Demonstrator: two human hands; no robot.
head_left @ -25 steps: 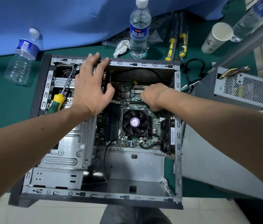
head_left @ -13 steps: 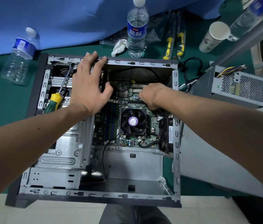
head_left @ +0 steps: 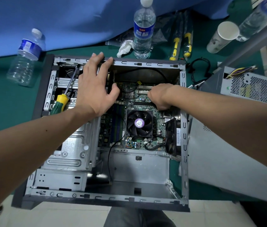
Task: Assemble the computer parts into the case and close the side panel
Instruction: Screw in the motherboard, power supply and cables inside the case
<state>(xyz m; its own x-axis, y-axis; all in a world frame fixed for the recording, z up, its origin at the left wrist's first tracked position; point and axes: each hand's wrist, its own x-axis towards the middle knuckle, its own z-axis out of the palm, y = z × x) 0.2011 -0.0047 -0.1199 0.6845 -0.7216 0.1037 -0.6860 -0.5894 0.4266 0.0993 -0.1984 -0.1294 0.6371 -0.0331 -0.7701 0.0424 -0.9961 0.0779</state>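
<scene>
Two bare hands are being held inside an open grey metal computer case (head_left: 183, 145), which is lying on its side on the green-covered bench (head_left: 6, 104). The left hand (head_left: 95, 89) is being rested with straight, spread fingers on the far top rail of the case, nothing being gripped; its thumb is being pointed toward the green motherboard (head_left: 113, 128). The right hand (head_left: 159, 97) is being kept curled, knuckles up, low over the expansion slots at the far end of the motherboard; whether anything is being pinched beneath it cannot be told, since the fingertips are being hidden. A black CPU cooler fan with a purple centre label (head_left: 139, 123) is being seen just near of the right hand. A screwdriver with a yellow-and-green handle (head_left: 60, 102) is being left tilted across the silver drive cage (head_left: 73, 149), beside the left wrist. The grey side panel (head_left: 227, 161) is being kept off the case, lying at its right. A perforated silver power supply unit (head_left: 250, 89) is being stood outside the case, at the far right. Beyond the case, an upright clear water bottle with a blue label (head_left: 143, 28), a second clear bottle lying over (head_left: 26, 58) and a white paper cup (head_left: 222, 36) are being seen on the bench.
</scene>
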